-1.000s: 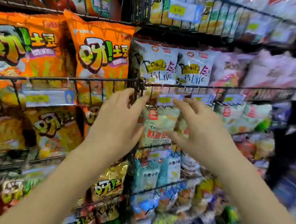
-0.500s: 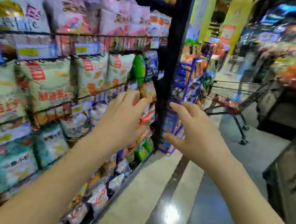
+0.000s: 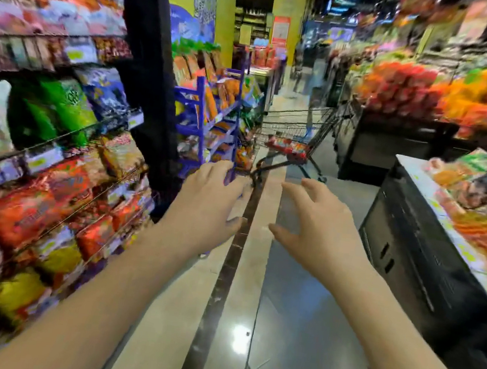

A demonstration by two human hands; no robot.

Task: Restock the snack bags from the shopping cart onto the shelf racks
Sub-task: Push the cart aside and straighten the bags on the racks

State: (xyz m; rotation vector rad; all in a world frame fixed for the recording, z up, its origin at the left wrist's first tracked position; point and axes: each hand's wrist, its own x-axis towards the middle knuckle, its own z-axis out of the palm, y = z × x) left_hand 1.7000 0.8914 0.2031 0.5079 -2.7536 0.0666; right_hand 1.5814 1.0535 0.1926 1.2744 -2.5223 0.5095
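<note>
Below the hands, a glossy floor point(image 3: 294, 330) of pale and grey tiles is seen. It is crossed by a dark strip point(image 3: 219, 289) that runs away between the two forearms, and a ceiling light is mirrored in it. To the left of the left hand, wire shelf racks point(image 3: 66, 133) are filled with stocked bags point(image 3: 21, 217) in red, yellow, green and white, too blurred for any print to be read. To the right of the right hand, a black cabinet point(image 3: 419, 254) is set, and packed goods are laid on its white tabletop point(image 3: 416, 179). Just beyond the left hand, the racks are closed off by a black upright post point(image 3: 147, 85), and a blue rack point(image 3: 200, 123) of orange packets is placed behind it.

Farther ahead, well apart from both hands, the shopping cart point(image 3: 302, 130) is parked in the aisle, with red snack bags point(image 3: 287, 146) lying in its basket. Beyond it to the right, a display point(image 3: 434, 91) of orange and red goods is stacked, and a yellow pillar point(image 3: 223, 20) is seen at the far end.

Both bare forearms are stretched forward with the backs of the hands turned up. The left hand point(image 3: 204, 210) is held wide, its fingers spread and loosely straight, and nothing is gripped. The right hand point(image 3: 320, 228) is likewise empty, its fingers gently curved and its thumb pointed toward the left hand. A clear gap is kept between the two.
</note>
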